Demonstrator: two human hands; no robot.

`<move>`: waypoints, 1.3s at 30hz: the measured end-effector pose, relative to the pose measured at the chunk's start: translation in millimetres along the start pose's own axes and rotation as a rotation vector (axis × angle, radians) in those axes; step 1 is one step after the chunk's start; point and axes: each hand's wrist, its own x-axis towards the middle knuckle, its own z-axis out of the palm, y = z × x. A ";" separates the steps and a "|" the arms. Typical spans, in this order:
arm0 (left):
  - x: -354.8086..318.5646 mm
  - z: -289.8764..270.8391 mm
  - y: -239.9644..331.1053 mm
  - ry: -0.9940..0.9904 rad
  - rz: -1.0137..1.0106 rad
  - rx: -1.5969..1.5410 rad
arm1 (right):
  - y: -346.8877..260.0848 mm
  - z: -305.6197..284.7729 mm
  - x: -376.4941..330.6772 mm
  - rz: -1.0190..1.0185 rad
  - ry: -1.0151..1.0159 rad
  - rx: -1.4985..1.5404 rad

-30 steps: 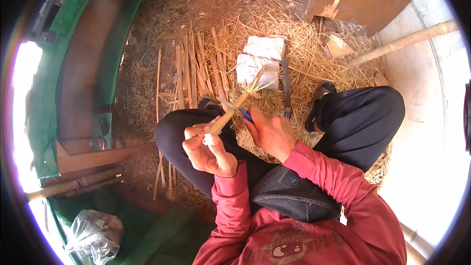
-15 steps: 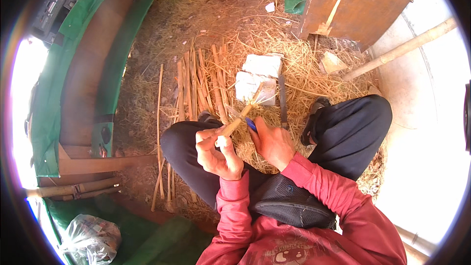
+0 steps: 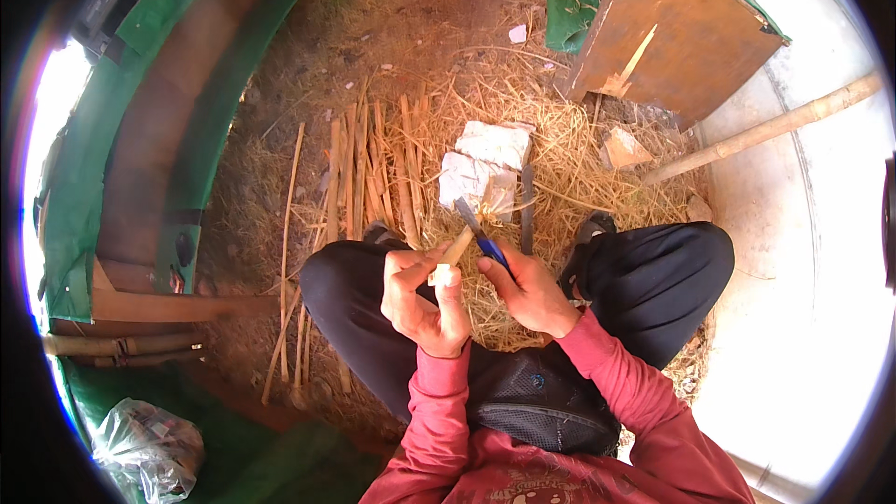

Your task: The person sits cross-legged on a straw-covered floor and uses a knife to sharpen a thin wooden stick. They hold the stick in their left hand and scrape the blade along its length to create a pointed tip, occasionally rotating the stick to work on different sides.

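My left hand [image 3: 425, 313] is closed round the near end of a pale split bamboo strip [image 3: 456, 250], which points away from me over the straw between my knees. In my right hand [image 3: 534, 294] is a knife with a blue handle [image 3: 494, 251]. Its grey blade [image 3: 466, 212] lies against or just over the strip's far part; exact contact cannot be made out. Curled shavings [image 3: 483, 216] hang about the strip's far end. Just beyond stand two whitish blocks [image 3: 492, 146], side by side on the straw.
A long dark flat blade or bar [image 3: 527, 210] lies right of the blocks. Several split strips [image 3: 359, 163] lie to the left. A brown board [image 3: 677, 33] and a bamboo pole [image 3: 775, 126] stand at right. A plastic bag [image 3: 149, 448] sits lower left.
The knife has swung from lying across the strip to pointing away from me, its blade nearer the strip's far end. Both hands have shifted slightly right and nearer to me.
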 end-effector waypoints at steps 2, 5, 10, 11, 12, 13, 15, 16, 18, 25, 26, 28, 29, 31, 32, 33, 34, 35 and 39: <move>0.6 0.3 -1.6 0.038 -0.045 -0.021 | -13.5 -7.4 -2.1 -0.026 0.021 -0.045; 2.7 0.7 -1.9 0.032 -0.045 -0.032 | -23.8 -5.4 -3.6 -0.080 0.032 -0.059; 1.0 3.0 -10.4 0.090 -0.114 -0.120 | -25.3 9.8 7.5 -0.102 0.030 -0.179; 2.5 4.1 -9.1 0.115 -0.132 -0.140 | -27.4 12.0 8.0 -0.078 0.027 -0.176; 2.3 4.0 -8.8 0.108 -0.137 -0.136 | -30.0 14.3 7.8 -0.055 0.025 -0.173; 3.5 3.9 -8.1 0.101 -0.136 -0.133 | -31.0 16.7 8.1 -0.035 0.024 -0.169; 6.2 3.2 -8.0 0.098 -0.149 -0.129 | -26.8 21.1 9.2 -0.001 0.037 -0.245; 7.3 2.0 -8.0 0.103 -0.159 -0.127 | -25.1 22.1 11.6 0.025 0.037 -0.286; 8.5 -1.0 -8.1 0.097 -0.168 -0.100 | -15.4 22.1 16.6 0.038 0.016 -0.393; 5.9 0.1 -8.1 0.218 -0.226 -0.089 | 22.1 18.4 22.6 0.184 -0.035 -0.629; 10.8 -6.7 -8.8 0.028 -0.180 -0.083 | 59.6 10.4 20.6 0.153 -0.017 -0.679; 3.5 -2.3 -7.3 0.022 -0.137 -0.079 | 60.9 8.8 17.2 0.169 0.031 -0.573; 4.4 0.9 -9.6 0.057 -0.118 -0.095 | 59.1 8.3 15.1 0.173 0.045 -0.519; 9.7 -3.8 -11.6 0.054 -0.157 -0.087 | 55.4 6.2 16.1 0.223 -0.033 -0.326; 11.2 -4.0 -11.2 0.095 -0.202 -0.069 | 53.1 4.3 16.8 0.207 -0.056 -0.264; 12.3 -5.2 -15.1 0.144 -0.203 -0.025 | 50.1 2.6 17.4 0.191 -0.079 -0.201; 13.0 -8.2 -15.3 0.174 -0.255 -0.040 | 44.0 3.8 16.0 0.165 -0.087 -0.144; 13.9 -10.0 -15.0 0.205 -0.308 -0.054 | 35.1 3.0 14.7 0.140 -0.096 -0.086; 4.6 -11.8 -19.8 0.218 -0.215 0.033 | -15.7 0.1 18.4 0.020 -0.169 -0.058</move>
